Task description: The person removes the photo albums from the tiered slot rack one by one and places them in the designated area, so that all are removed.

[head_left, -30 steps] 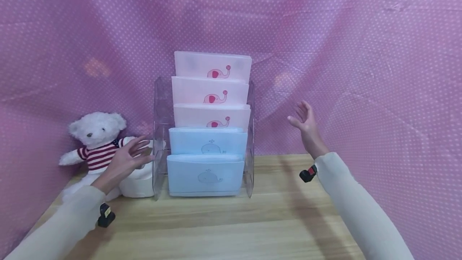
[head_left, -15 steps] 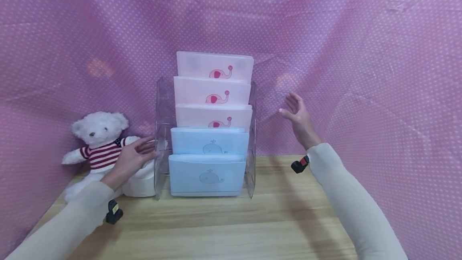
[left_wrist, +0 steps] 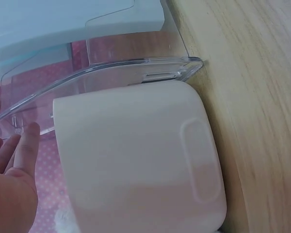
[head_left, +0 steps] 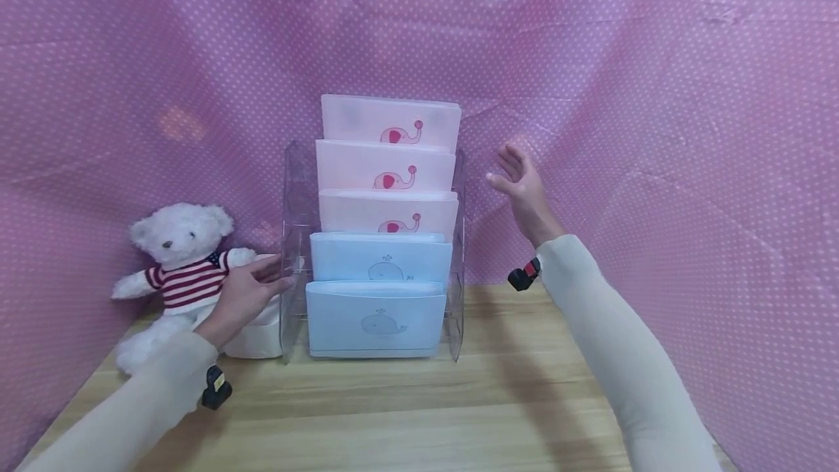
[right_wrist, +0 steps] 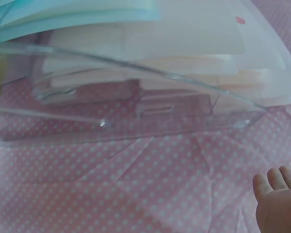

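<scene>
A clear plastic tiered rack (head_left: 288, 239) stands on the table. Its upper tiers bear pink rectangular packs (head_left: 383, 166) printed with an elephant; the lower tiers bear blue ones (head_left: 373, 323) with a whale. What kind they are is unclear. My left hand (head_left: 245, 293) is at the rack's left side with fingers fairly straight, and the left wrist view shows fingers (left_wrist: 26, 153) beside the clear panel; contact is hard to tell. My right hand (head_left: 524, 188) hangs in the air to the right, apart from the rack, thumb spread and fingers loosely extended, holding nothing.
Left of the rack sits a white teddy bear (head_left: 190, 282) in a striped sweater. A white rounded container (left_wrist: 136, 155) stands between bear and rack, partly behind my left hand. Pink dotted cloth (head_left: 655, 130) surrounds the wooden table (head_left: 367, 414) at the back and sides.
My left hand has moved right, up to the rack's left side. My right hand has moved left and upward, closer to the rack. Rack and packs look the same.
</scene>
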`<state>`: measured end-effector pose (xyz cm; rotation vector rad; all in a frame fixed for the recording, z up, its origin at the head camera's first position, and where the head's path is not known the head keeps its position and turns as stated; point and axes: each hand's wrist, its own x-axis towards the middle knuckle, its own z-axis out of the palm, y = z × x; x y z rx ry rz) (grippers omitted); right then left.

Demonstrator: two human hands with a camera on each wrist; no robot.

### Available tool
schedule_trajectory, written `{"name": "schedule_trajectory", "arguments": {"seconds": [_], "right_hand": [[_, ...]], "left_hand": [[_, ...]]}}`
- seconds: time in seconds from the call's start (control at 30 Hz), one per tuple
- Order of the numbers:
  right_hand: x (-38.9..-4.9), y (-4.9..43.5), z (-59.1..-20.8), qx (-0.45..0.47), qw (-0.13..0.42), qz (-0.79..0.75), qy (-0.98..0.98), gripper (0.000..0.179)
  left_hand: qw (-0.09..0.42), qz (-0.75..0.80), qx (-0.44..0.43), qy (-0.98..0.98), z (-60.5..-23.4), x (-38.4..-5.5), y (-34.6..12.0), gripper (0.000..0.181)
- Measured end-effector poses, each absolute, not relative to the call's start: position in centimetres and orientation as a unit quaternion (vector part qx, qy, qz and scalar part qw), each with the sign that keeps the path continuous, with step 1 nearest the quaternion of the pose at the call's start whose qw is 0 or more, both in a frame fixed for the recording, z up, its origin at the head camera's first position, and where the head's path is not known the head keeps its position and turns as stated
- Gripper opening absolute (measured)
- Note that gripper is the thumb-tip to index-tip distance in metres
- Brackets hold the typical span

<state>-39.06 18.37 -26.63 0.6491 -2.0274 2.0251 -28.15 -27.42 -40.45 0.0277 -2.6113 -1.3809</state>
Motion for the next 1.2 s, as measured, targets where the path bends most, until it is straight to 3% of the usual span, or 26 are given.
{"name": "schedule_trajectory", "arguments": {"seconds": [0.73,1.2], "right_hand": [[-41.7,11.9,-21.7,0.171,0.133,0.674,-0.706,0.080],[-43.2,10.2,-20.1,0.139,0.111,0.652,-0.737,0.078]], "left_hand": [[0.088,-0.454,0.020,-0.887,-40.6,-27.9,-27.3,0.068],[0.103,-0.426,0.018,-0.899,-40.5,-27.7,-27.1,0.066]]}}
